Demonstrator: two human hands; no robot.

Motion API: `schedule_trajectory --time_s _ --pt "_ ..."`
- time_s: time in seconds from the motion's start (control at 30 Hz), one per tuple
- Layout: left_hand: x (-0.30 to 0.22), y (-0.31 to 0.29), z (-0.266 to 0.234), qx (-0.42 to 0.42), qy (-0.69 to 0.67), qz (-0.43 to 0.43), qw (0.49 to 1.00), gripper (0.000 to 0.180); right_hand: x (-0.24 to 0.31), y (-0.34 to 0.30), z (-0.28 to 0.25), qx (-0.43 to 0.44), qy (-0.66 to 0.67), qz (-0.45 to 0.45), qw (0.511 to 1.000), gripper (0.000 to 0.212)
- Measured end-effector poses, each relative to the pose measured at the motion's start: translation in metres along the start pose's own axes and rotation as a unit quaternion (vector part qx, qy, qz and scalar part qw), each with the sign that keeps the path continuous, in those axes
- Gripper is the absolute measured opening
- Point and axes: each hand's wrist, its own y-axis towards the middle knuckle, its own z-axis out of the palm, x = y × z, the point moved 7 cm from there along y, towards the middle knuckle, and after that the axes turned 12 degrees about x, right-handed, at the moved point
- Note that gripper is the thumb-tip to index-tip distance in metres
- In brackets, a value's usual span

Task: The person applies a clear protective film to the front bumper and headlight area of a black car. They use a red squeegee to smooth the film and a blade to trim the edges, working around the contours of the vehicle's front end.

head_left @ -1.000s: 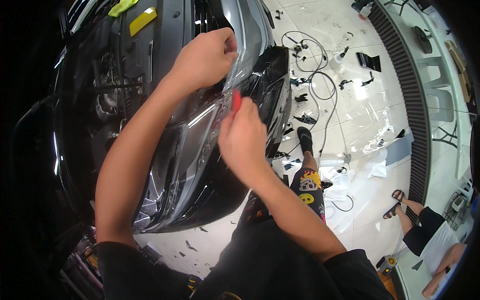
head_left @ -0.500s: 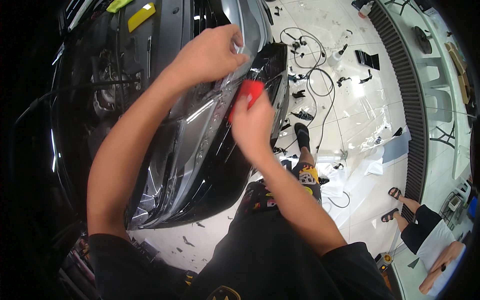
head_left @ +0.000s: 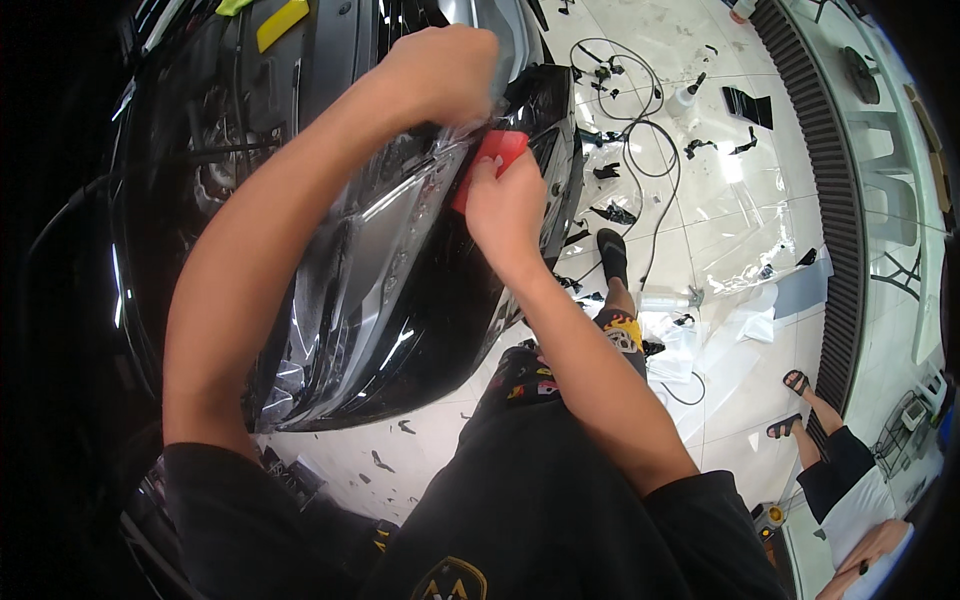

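Note:
The black front bumper point(head_left: 430, 335) of a car lies before me. Wet, creased clear film point(head_left: 405, 185) covers its grey trim and rises in folds to my left hand point(head_left: 455, 75). That hand is closed with its fingertips turned away, apparently gripping the film's edge. Lower and to the right, my right hand point(head_left: 510, 205) grips a red squeegee point(head_left: 505, 145), whose blade is against the black panel just below the film. The squeegee's lower part is partly covered by my fingers.
A yellow squeegee point(head_left: 282, 25) rests in the open engine bay. On the tiled floor to the right lie a looped hose point(head_left: 650, 125), a spray bottle point(head_left: 686, 97), black film scraps point(head_left: 748, 107) and white sheets point(head_left: 745, 325). Another person point(head_left: 865, 490) is at the lower right.
My left hand has moved up and turned over, its fingers now facing away. My right hand has shifted slightly up with the red squeegee. The view has tilted a little.

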Motion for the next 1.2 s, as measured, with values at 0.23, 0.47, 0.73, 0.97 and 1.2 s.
schedule_trajectory --time_s 0.23,0.47,0.73,0.97,1.2 --pt "0.004 0.002 0.008 -0.067 0.029 -0.012 0.997 0.02 -0.001 -0.003 -0.001 -0.016 0.053 0.027 0.998 0.027" --pt "0.014 0.011 0.011 -0.02 0.021 -0.019 0.999 0.021 0.033 -0.052 -0.025 0.043 -0.101 -0.207 0.972 0.039" --pt "0.005 0.007 -0.006 0.051 -0.013 0.015 0.998 0.026 0.019 -0.031 0.014 0.022 0.034 -0.109 0.993 0.025" --pt "0.024 0.015 0.008 -0.003 -0.066 0.067 0.996 0.021 0.014 -0.017 0.015 -0.002 0.035 -0.072 0.997 0.019" --pt "0.016 0.022 0.006 -0.004 -0.032 0.047 0.998 0.022 -0.002 0.009 -0.007 0.019 0.155 0.009 0.988 0.022"
